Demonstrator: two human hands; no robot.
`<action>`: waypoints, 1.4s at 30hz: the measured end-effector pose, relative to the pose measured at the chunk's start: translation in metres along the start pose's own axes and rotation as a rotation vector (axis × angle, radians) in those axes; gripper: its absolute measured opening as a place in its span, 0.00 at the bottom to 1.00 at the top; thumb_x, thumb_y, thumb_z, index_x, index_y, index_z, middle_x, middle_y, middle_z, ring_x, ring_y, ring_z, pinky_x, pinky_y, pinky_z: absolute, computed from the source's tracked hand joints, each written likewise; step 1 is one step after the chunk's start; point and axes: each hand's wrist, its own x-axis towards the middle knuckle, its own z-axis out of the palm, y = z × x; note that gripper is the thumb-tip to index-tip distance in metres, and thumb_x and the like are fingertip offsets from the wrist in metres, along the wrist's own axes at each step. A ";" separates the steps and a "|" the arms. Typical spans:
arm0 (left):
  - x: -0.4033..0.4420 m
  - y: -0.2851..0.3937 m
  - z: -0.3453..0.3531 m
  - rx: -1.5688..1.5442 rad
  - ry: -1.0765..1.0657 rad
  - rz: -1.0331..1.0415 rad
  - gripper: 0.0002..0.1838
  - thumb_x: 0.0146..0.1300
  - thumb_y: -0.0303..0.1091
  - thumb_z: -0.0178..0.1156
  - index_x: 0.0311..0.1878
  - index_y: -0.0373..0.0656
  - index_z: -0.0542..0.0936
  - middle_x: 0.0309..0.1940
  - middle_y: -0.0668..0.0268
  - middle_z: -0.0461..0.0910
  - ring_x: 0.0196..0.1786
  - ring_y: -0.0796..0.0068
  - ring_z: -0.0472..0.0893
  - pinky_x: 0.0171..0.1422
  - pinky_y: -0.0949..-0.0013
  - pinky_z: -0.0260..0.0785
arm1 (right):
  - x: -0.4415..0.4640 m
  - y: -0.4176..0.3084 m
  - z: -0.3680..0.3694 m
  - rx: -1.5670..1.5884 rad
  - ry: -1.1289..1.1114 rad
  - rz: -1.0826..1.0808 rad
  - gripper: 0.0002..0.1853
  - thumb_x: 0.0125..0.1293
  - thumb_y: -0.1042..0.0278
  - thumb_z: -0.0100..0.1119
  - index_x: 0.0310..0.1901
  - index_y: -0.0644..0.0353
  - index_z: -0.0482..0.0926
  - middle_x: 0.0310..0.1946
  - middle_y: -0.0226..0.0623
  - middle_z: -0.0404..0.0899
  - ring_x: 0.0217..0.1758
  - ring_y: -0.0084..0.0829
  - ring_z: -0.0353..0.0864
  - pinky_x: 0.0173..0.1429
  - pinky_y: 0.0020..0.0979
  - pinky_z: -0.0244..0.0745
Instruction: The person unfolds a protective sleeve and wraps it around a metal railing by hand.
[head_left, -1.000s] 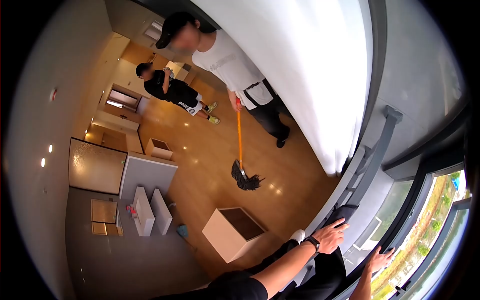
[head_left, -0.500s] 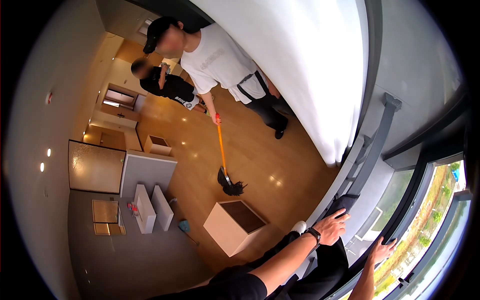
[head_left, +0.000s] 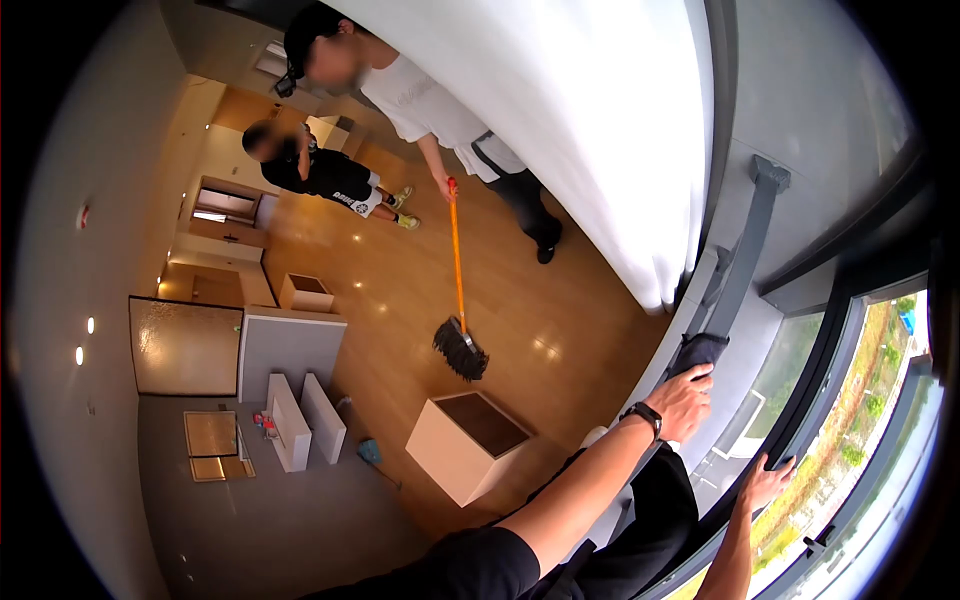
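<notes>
My left hand (head_left: 682,402), with a dark watch on its wrist, is closed over a dark cloth (head_left: 703,350). The cloth lies around a grey rail (head_left: 748,248) beside the window. Lower right, the fingers of my right hand (head_left: 766,484) curl over the edge of the dark window frame (head_left: 798,436). Part of the rail is covered by the cloth and my left hand. My black-clad legs show between my two arms.
A person in a white shirt (head_left: 425,105) holds a mop (head_left: 458,260) on the wooden floor (head_left: 400,300); another person in black (head_left: 325,178) stands farther back. A pale box-shaped stand (head_left: 450,450), a white curtain (head_left: 620,130) and grey wall shelves (head_left: 290,420) are around.
My left hand and the cloth have moved up the image along the rail. My right hand stays on the window frame. The mop head has swung, and both people have shifted in view.
</notes>
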 end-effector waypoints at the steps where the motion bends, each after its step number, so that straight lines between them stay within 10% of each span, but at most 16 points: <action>1: 0.005 -0.002 0.000 0.003 0.014 -0.005 0.09 0.44 0.38 0.58 0.24 0.44 0.82 0.30 0.65 0.82 0.54 0.63 0.75 0.77 0.53 0.53 | 0.000 0.001 -0.001 0.014 0.011 0.005 0.41 0.66 0.43 0.58 0.74 0.53 0.57 0.71 0.53 0.61 0.71 0.54 0.63 0.71 0.52 0.63; 7: 0.035 -0.023 -0.001 -0.019 0.071 0.029 0.07 0.44 0.36 0.58 0.22 0.46 0.81 0.26 0.65 0.81 0.50 0.65 0.78 0.74 0.51 0.57 | -0.005 -0.020 -0.034 0.174 0.013 -0.058 0.39 0.59 0.60 0.68 0.69 0.62 0.61 0.62 0.54 0.70 0.64 0.53 0.70 0.67 0.45 0.69; 14: 0.077 -0.046 -0.016 -0.001 0.093 -0.031 0.03 0.48 0.28 0.59 0.23 0.44 0.81 0.28 0.65 0.83 0.51 0.63 0.78 0.74 0.50 0.57 | -0.008 -0.035 -0.042 0.168 -0.056 0.111 0.42 0.58 0.54 0.65 0.72 0.55 0.59 0.71 0.57 0.57 0.68 0.61 0.62 0.73 0.52 0.61; 42: 0.144 -0.094 -0.019 0.207 0.115 -0.031 0.10 0.55 0.29 0.54 0.24 0.49 0.84 0.26 0.73 0.84 0.51 0.72 0.79 0.75 0.57 0.56 | -0.008 -0.035 -0.040 0.208 -0.010 0.088 0.40 0.57 0.53 0.62 0.70 0.58 0.62 0.70 0.58 0.59 0.72 0.57 0.58 0.75 0.49 0.56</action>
